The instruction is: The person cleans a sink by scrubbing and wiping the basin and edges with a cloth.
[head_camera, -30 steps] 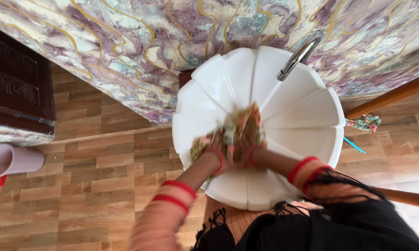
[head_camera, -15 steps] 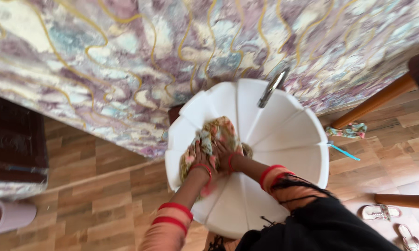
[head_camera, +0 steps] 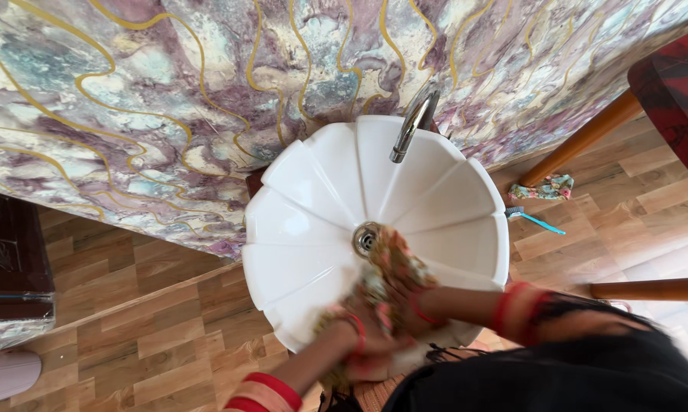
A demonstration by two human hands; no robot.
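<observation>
Both hands work one patterned cloth (head_camera: 386, 267) inside the white basin (head_camera: 306, 221), just below the drain (head_camera: 366, 239). I see my left hand (head_camera: 359, 336) and right hand (head_camera: 405, 301) clenched on it. Faucet (head_camera: 414, 122) shows no water; wringing appears unfinished

You have here: a white fluted basin (head_camera: 306, 221) with a silver tap (head_camera: 412, 122) and drain (head_camera: 365, 238); a cloth (head_camera: 393, 263) patterned in yellow, green and pink; red bangles (head_camera: 264, 391) on your wrists; a black sleeve (head_camera: 557, 378); a marbled wall (head_camera: 130, 99) in purple, teal and cream, veined gold; a brown wood-grain floor (head_camera: 145, 336); a turquoise brush (head_camera: 533, 220); a floral rag (head_camera: 542, 188).
</observation>
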